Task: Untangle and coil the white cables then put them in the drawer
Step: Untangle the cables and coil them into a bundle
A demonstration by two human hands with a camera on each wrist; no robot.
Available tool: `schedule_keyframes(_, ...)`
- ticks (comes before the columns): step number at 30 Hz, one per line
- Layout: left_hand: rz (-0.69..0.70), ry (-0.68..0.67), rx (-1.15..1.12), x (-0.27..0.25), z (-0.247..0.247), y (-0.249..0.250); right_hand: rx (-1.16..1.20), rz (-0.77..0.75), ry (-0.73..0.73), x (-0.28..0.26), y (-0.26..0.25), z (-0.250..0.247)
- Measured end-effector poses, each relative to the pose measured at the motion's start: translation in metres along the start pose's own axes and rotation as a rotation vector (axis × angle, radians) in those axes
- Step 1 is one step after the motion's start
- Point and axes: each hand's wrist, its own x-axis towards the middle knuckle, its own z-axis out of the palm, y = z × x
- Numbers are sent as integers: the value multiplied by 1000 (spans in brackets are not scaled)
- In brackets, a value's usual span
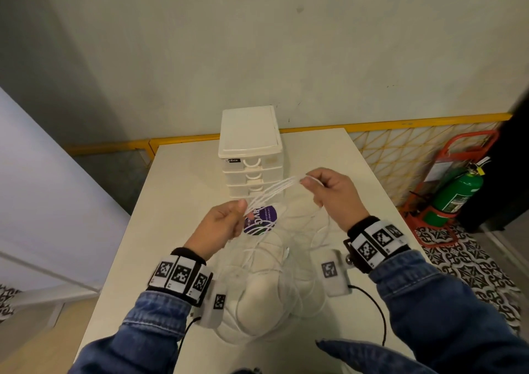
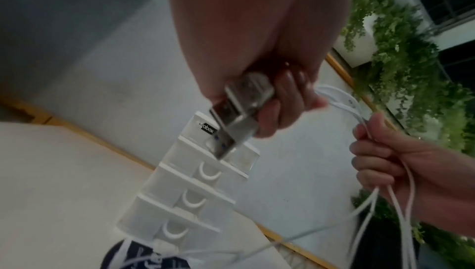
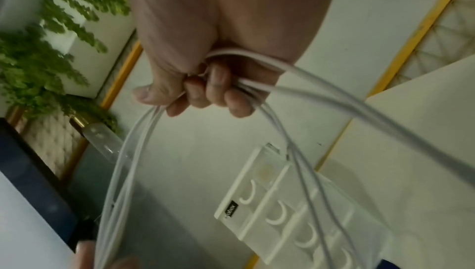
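Several strands of white cable point(image 1: 272, 189) run taut between my two hands above the white table point(image 1: 177, 202). My left hand point(image 1: 229, 220) pinches the strands and grips a metal USB plug point(image 2: 235, 117) with white housing. My right hand point(image 1: 327, 189) has its fingers point(image 3: 213, 90) curled round a bundle of cable loops point(image 3: 316, 98). More cable hangs down into a loose tangle point(image 1: 274, 270) on the table near me. The white drawer unit point(image 1: 249, 144) stands at the table's far side, all its drawers point(image 2: 195, 184) closed.
A round purple sticker point(image 1: 264, 216) lies under the cables in front of the drawer unit. A green fire extinguisher point(image 1: 455, 193) in a red stand sits on the floor at the right. A yellow railing point(image 1: 400, 124) runs behind the table.
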Motion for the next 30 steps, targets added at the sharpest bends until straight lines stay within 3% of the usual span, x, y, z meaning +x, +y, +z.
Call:
schedule_keyframes(6,22,-195,-88,0,12,-6,-28,-77,115,9,9,12)
schedule_keyframes(9,-31,-181,-438,0,15,5,-243,-96,43,8,33,15)
schedule_keyframes(12,-84,-374,-747,1,20,23,-339,-83,-124,-3,51,28)
schedule_keyframes(15,-136,-555,-666,0,30,37,-260,-63,-174,-11,57,38)
schedule_keyframes(18,-129,-634,-553,-2,37,46,-163,-94,-27,-5,52,33)
schedule_keyframes(21,-72,-591,-731,0,35,58,-217,-174,-21,-4,42,29)
schedule_keyframes(25,76,-326,-1092,14,31,83,-370,-184,-174,-15,39,46)
schedule_keyframes(30,225,-83,-1219,28,22,94,-418,-114,-314,-27,45,65)
